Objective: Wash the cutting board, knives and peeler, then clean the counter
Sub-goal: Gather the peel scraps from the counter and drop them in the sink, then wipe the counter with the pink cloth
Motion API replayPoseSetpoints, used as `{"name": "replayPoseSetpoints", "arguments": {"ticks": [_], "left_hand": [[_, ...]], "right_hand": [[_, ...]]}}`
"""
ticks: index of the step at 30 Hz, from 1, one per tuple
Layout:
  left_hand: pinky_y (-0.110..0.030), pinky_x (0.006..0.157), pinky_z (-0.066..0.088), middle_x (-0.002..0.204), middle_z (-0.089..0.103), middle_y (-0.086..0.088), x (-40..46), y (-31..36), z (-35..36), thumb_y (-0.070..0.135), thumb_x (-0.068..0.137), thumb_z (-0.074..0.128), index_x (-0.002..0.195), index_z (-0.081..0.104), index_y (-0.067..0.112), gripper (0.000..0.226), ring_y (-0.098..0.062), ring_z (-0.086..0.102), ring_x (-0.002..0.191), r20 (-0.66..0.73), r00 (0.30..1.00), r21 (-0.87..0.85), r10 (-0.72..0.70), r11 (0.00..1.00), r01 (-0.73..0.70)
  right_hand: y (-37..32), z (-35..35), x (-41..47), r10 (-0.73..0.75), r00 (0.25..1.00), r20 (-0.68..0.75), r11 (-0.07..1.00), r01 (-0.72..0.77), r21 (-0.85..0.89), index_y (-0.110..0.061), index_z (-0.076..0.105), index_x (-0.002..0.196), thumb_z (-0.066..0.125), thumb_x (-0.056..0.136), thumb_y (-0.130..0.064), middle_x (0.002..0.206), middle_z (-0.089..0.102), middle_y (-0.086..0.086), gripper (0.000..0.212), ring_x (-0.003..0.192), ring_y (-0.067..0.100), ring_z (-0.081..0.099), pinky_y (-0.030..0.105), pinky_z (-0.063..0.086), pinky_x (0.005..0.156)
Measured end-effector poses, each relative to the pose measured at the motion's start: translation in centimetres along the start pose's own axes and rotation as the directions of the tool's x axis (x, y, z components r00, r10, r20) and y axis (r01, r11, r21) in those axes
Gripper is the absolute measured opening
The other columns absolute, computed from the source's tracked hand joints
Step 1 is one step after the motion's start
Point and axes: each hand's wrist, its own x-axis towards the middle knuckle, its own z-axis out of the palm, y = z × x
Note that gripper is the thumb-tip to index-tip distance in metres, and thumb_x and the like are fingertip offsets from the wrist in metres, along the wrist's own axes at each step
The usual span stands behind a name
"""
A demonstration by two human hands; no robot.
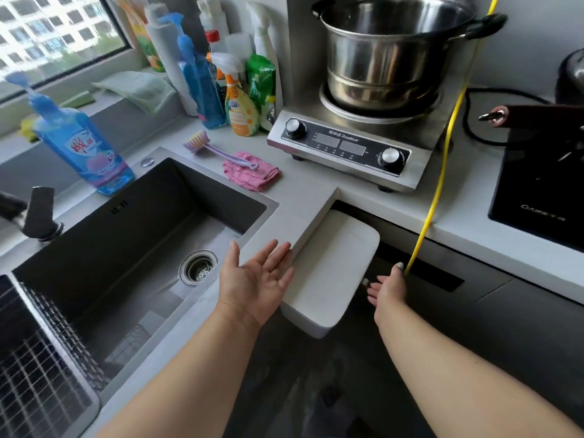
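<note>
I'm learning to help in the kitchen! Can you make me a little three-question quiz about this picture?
1. True or false: the left hand is gripping the pink cloth.
2. What lies partly on the pink cloth: A) a knife, B) the purple brush, C) a spoon?
3. Fill in: the metal pot stands on the silver ____.

Key
1. False. The left hand is open, palm up, near the sink edge, far from the cloth.
2. B. The brush handle rests on the cloth.
3. Cooker, the one with two knobs.
</note>
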Motion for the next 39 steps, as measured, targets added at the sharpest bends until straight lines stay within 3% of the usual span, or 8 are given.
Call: {"name": "replayPoseSetpoints", "arguments": {"ticks": [3, 7, 11, 14, 19, 24, 35, 39], "left_hand": [[-0.046, 0.115, 0.028, 0.127, 0.062, -0.019, -1.1, 1.0, -1.1, 0.064, 0.093, 0.028, 0.132, 0.052, 0.002, 0.077, -0.029, 0.050, 0.128, -0.013, 1.000, -0.025, 0.023, 0.999, -0.023], [-0.048, 0.114, 0.030, 0.126, 0.063, -0.019, -3.0, 2.7, -2.5, 0.063, 0.094, 0.030, 0.132, 0.052, 0.002, 0.075, -0.031, 0.050, 0.128, -0.052, 0.997, -0.055, 0.061, 0.996, -0.064], [-0.049, 0.112, 0.033, 0.126, 0.062, -0.020, -5.3, 4.5, -4.2, 0.062, 0.094, 0.031, 0.132, 0.052, 0.003, 0.074, -0.035, 0.053, 0.124, -0.087, 0.991, -0.086, 0.102, 0.990, -0.109], [-0.049, 0.110, 0.036, 0.125, 0.063, -0.020, -7.6, 5.8, -5.9, 0.063, 0.094, 0.032, 0.130, 0.054, 0.003, 0.074, -0.036, 0.054, 0.122, -0.119, 0.984, -0.106, 0.130, 0.984, -0.143], [-0.049, 0.107, 0.040, 0.123, 0.064, -0.020, -11.8, 8.4, -9.5, 0.062, 0.095, 0.032, 0.128, 0.056, 0.002, 0.073, -0.034, 0.057, 0.119, -0.192, 0.964, -0.097, 0.186, 0.974, -0.207], [-0.046, 0.100, 0.044, 0.122, 0.065, -0.019, -15.1, 11.2, -13.3, 0.061, 0.095, 0.033, 0.127, 0.057, 0.002, 0.071, -0.032, 0.059, 0.116, -0.234, 0.945, -0.105, 0.228, 0.960, -0.258], [-0.042, 0.093, 0.047, 0.121, 0.066, -0.015, -13.9, 12.7, -14.6, 0.058, 0.095, 0.036, 0.124, 0.060, 0.003, 0.067, -0.027, 0.062, 0.108, -0.216, 0.966, -0.116, 0.144, 0.978, -0.171], [-0.041, 0.086, 0.048, 0.118, 0.067, -0.014, -11.7, 13.7, -13.8, 0.057, 0.095, 0.037, 0.123, 0.061, 0.004, 0.064, -0.026, 0.063, 0.100, -0.212, 0.969, -0.104, 0.124, 0.983, -0.149]], "right_hand": [[0.1, 1.1, -1.1, -0.092, 0.994, -0.067, 0.996, 0.091, -0.024, -0.003, 0.049, 0.130, 0.030, 0.102, -0.048, 0.130, 0.055, 0.016, 0.057, 0.118, 0.033, 0.052, 0.041, 0.039, 0.093], [-0.3, 3.5, -4.0, -0.179, 0.984, 0.019, 0.984, 0.179, -0.020, -0.001, 0.047, 0.131, 0.033, 0.104, -0.037, 0.132, 0.052, 0.016, 0.047, 0.122, 0.032, 0.051, 0.037, 0.040, 0.091], [1.0, 6.0, -6.8, -0.322, 0.942, 0.100, 0.937, 0.332, -0.110, -0.010, 0.054, 0.108, 0.033, 0.102, -0.043, 0.109, 0.057, 0.012, 0.039, 0.105, 0.028, 0.056, 0.036, 0.041, 0.084], [2.5, 8.0, -9.4, -0.389, 0.906, 0.166, 0.905, 0.410, -0.115, -0.009, 0.057, 0.108, 0.032, 0.102, -0.044, 0.098, 0.059, 0.007, 0.044, 0.092, 0.022, 0.056, 0.030, 0.043, 0.076], [5.9, 11.8, -13.8, -0.377, 0.874, 0.307, 0.906, 0.417, -0.074, -0.008, 0.056, 0.104, 0.031, 0.102, -0.046, 0.086, 0.055, 0.005, 0.046, 0.080, 0.018, 0.054, 0.029, 0.045, 0.075], [8.8, 14.3, -17.5, -0.364, 0.851, 0.378, 0.902, 0.423, -0.086, -0.013, 0.054, 0.084, 0.031, 0.101, -0.048, 0.078, 0.054, 0.005, 0.046, 0.071, 0.017, 0.052, 0.027, 0.044, 0.068], [9.7, 15.4, -17.5, -0.402, 0.858, 0.321, 0.892, 0.446, -0.077, -0.013, 0.054, 0.074, 0.035, 0.102, -0.043, 0.071, 0.054, 0.006, 0.045, 0.065, 0.019, 0.050, 0.026, 0.041, 0.059], [7.3, 17.1, -15.7, -0.428, 0.857, 0.286, 0.872, 0.475, -0.117, -0.013, 0.057, 0.075, 0.036, 0.102, -0.038, 0.075, 0.057, 0.006, 0.042, 0.066, 0.018, 0.053, 0.033, 0.046, 0.068]]}}
